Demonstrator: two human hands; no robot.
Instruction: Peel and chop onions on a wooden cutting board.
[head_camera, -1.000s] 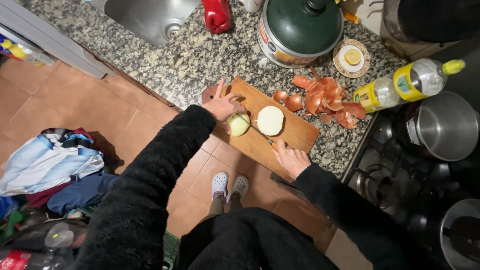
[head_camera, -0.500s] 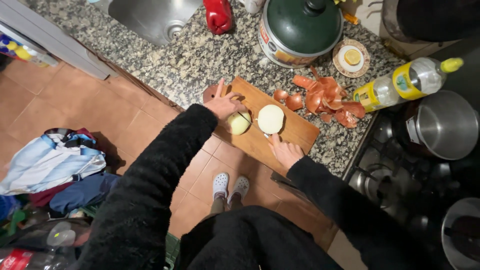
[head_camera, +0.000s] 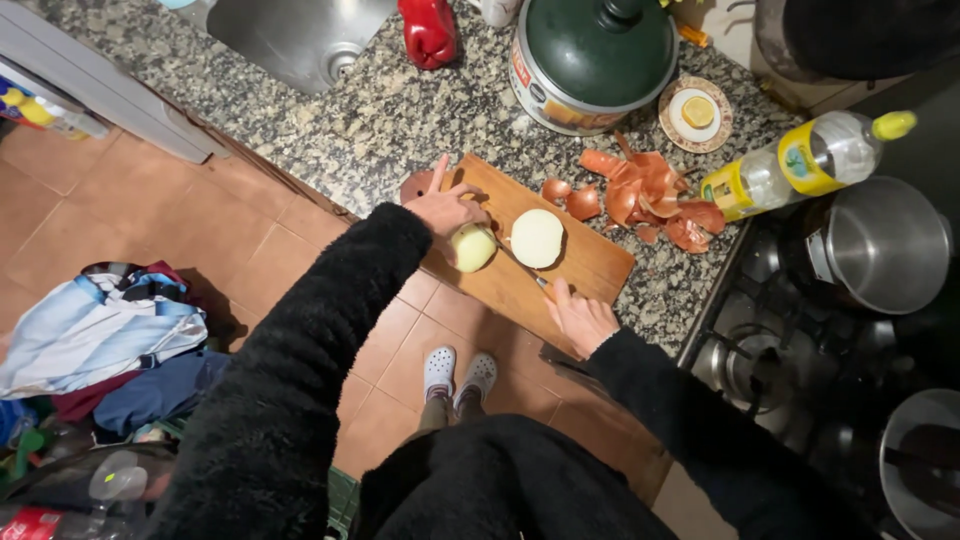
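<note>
A wooden cutting board (head_camera: 590, 262) lies on the speckled granite counter (head_camera: 380, 125). On it sit two peeled onion halves. My left hand (head_camera: 445, 208) holds the yellowish half (head_camera: 473, 247) at the board's near left. The other half (head_camera: 537, 238) rests cut face up in the middle of the board. My right hand (head_camera: 581, 318) grips a knife (head_camera: 522, 268) whose blade runs between the two halves. Both arms wear black fuzzy sleeves.
Brown onion skins (head_camera: 650, 195) are piled right of the board. Behind stand a green lidded pot (head_camera: 595, 58), a small plate with a lemon slice (head_camera: 697, 110), a red bottle (head_camera: 428, 30) and a sink (head_camera: 295, 35). An oil bottle (head_camera: 805, 160) and steel pots (head_camera: 885, 245) are on the stove side.
My right hand has slid slightly toward the board's near edge with the knife. The left hand stays on the onion half.
</note>
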